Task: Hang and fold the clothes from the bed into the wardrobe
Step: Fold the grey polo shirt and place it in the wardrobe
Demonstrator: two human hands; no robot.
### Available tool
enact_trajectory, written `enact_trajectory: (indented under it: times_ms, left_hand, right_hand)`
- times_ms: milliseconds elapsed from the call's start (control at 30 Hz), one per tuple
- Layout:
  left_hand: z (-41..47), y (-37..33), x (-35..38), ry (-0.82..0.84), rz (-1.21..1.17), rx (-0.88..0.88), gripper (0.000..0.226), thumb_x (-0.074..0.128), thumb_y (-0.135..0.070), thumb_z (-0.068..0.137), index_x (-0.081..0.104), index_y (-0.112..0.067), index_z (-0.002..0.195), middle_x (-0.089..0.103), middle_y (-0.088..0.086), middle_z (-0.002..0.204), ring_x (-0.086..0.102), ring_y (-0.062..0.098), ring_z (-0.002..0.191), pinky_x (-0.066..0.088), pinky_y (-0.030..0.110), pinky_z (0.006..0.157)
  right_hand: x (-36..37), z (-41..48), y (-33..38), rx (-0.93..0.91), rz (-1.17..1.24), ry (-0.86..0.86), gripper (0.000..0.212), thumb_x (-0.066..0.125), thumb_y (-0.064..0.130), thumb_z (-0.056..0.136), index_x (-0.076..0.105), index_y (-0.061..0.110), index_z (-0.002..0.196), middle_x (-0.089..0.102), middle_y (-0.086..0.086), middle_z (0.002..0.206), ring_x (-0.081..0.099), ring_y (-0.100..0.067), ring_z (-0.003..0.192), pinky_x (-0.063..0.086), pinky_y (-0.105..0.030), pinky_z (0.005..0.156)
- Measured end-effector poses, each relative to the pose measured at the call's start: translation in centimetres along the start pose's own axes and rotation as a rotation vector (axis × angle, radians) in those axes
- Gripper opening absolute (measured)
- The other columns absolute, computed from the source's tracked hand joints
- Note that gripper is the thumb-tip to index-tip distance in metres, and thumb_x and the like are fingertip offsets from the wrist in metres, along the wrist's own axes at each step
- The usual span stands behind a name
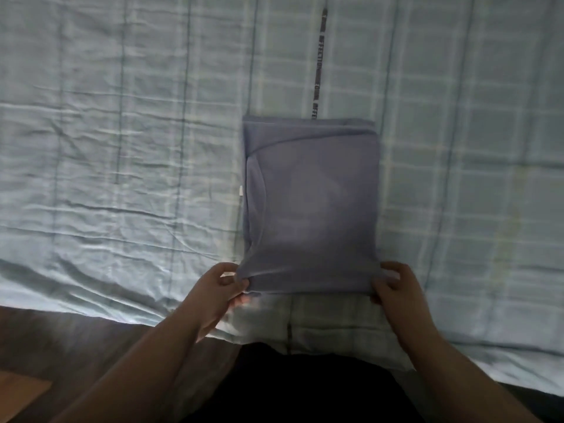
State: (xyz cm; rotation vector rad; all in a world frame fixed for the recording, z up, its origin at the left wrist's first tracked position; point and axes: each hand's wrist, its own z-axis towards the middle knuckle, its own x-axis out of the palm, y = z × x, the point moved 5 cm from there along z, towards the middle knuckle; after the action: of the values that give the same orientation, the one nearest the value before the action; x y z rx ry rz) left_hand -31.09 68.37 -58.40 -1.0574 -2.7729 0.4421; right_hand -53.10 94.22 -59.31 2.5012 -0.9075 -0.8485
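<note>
a folded blue-grey garment [311,206] lies on the bed, on a pale blue checked bedsheet [122,148], a little right of the middle of the view. it is folded into an upright rectangle, with a curved neckline edge and a small white tag showing along its left side and layered folds across its far end. the whole picture is slightly blurred.

the left hand [213,296] pinches the near left corner of the garment: the thumb lies on top of the cloth and the fingers curl beneath it, closed tight on the fabric, which puckers into small creases at that corner. the right hand [396,293] grips the near right corner in the same way, thumb over the top edge and fingers tucked below, pressed together on the cloth. the near edge is lifted a little off the sheet between the two hands, while the far end rests flat on the bed.

a dark strip with printed lettering [319,62] runs up the sheet from behind the garment's far edge. both bare forearms reach in from the bottom of the view, over dark clothing on the person's body [305,389] at the bed's near edge.
</note>
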Motion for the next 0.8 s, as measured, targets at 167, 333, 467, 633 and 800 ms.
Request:
enact_trajectory:
  times_ms: [167, 333, 467, 633, 800]
  left_hand:
    - [-2.6, -6.8, 0.6, 0.048, -0.079, 0.185, 0.032, 0.068, 0.0, 0.083, 0.067, -0.015, 0.112, 0.071, 0.021, 0.087, 0.072, 0.027, 0.072, 0.059, 0.028, 0.066]
    - [-1.3, -13.2, 1.5, 0.07, -0.272, 0.238, 0.017, 0.064, -0.011, 0.078, 0.075, -0.007, 0.091, 0.073, 0.009, 0.085, 0.071, 0.014, 0.073, 0.059, 0.024, 0.067]
    - [2.8, -18.0, 2.9, 0.053, -0.492, 0.221, 0.013, 0.062, -0.002, 0.089, 0.07, 0.002, 0.097, 0.073, 0.015, 0.099, 0.074, 0.018, 0.09, 0.059, 0.024, 0.074]
    - [5.1, -21.4, 6.1, 0.028, -0.505, 0.178, 0.038, 0.045, -0.002, 0.103, 0.044, 0.014, 0.137, 0.056, 0.02, 0.126, 0.069, 0.001, 0.062, 0.05, 0.009, 0.058]
    - [7.2, -21.5, 6.6, -0.096, -0.496, 0.291, 0.015, 0.053, -0.004, 0.098, 0.063, -0.001, 0.109, 0.064, 0.013, 0.107, 0.064, 0.026, 0.099, 0.052, 0.029, 0.084]
  right_hand:
    - [-2.1, -0.8, 7.9, -0.152, 0.208, 0.014, 0.026, 0.054, -0.003, 0.093, 0.067, 0.017, 0.102, 0.064, -0.003, 0.067, 0.058, -0.016, 0.06, 0.054, -0.03, 0.055]
    - [-2.2, 2.0, 14.7, -0.104, 0.546, 0.048, 0.025, 0.048, 0.0, 0.096, 0.068, 0.011, 0.086, 0.068, -0.003, 0.077, 0.065, -0.016, 0.067, 0.056, -0.024, 0.058]
    - [-1.1, 6.1, 18.6, -0.035, 0.73, 0.105, 0.021, 0.045, 0.007, 0.101, 0.066, 0.006, 0.097, 0.074, -0.006, 0.083, 0.074, -0.02, 0.076, 0.059, -0.025, 0.064]
    - [1.3, 10.4, 20.4, 0.001, 0.878, 0.254, 0.054, 0.075, 0.026, 0.055, 0.056, 0.005, 0.101, 0.076, -0.011, 0.094, 0.075, -0.02, 0.083, 0.06, -0.026, 0.068]
    - [2.5, 13.1, 19.5, -0.065, 0.746, 0.014, 0.036, 0.047, 0.013, 0.099, 0.047, 0.012, 0.134, 0.062, -0.017, 0.129, 0.068, -0.023, 0.099, 0.058, -0.035, 0.088]
